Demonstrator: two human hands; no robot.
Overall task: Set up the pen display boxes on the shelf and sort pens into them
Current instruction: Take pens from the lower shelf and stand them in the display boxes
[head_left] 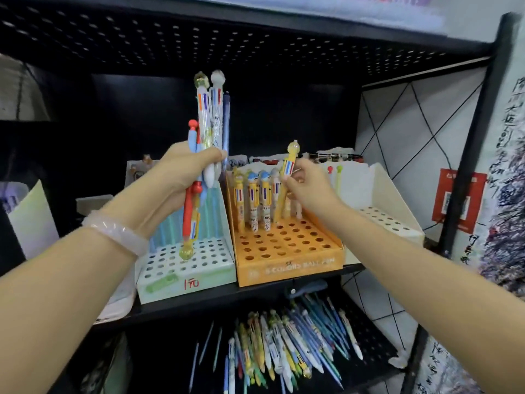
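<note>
Three pen display boxes stand side by side on the black shelf: a pale green one (pixel 176 268), an orange one (pixel 292 251) and a white one (pixel 389 220). My left hand (pixel 181 172) grips a bundle of mixed pens (pixel 211 115) above the green box, some pointing up and some down. My right hand (pixel 309 186) pinches a yellow multicolour pen (pixel 288 163) over the back rows of the orange box. Several similar pens (pixel 255 197) stand in that box's rear holes. Its front holes are bare.
A heap of loose pens (pixel 284 348) lies on the lower shelf. A perforated black shelf (pixel 227 38) hangs overhead. A wire grid panel (pixel 412 132) closes the right side. Another white box (pixel 31 217) sits at the far left.
</note>
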